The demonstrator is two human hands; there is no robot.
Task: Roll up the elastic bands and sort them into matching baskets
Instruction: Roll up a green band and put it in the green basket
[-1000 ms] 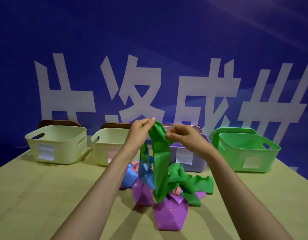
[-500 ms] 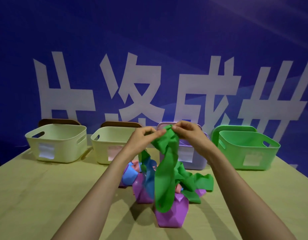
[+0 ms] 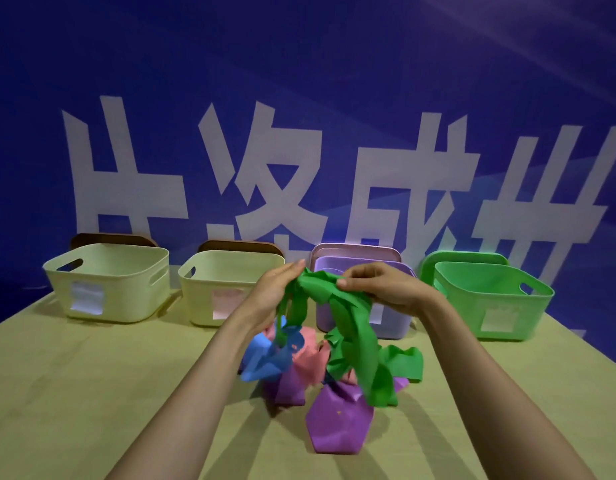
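A green elastic band hangs from both my hands above a tangled pile on the table. My left hand grips its bunched upper end, and my right hand pinches the band just to the right. Its loose loops trail down onto the pile. Beneath lie a blue band, a pink band and a purple band. Along the back stand two cream baskets, a purple basket and a green basket.
The light wooden table runs from the baskets to the near edge. Each basket carries a pale label on its front. A blue wall with large white characters rises right behind the baskets.
My hands have gathered more of the green band between them and moved slightly right. The hanging green loop has shifted right, uncovering the blue and pink bands.
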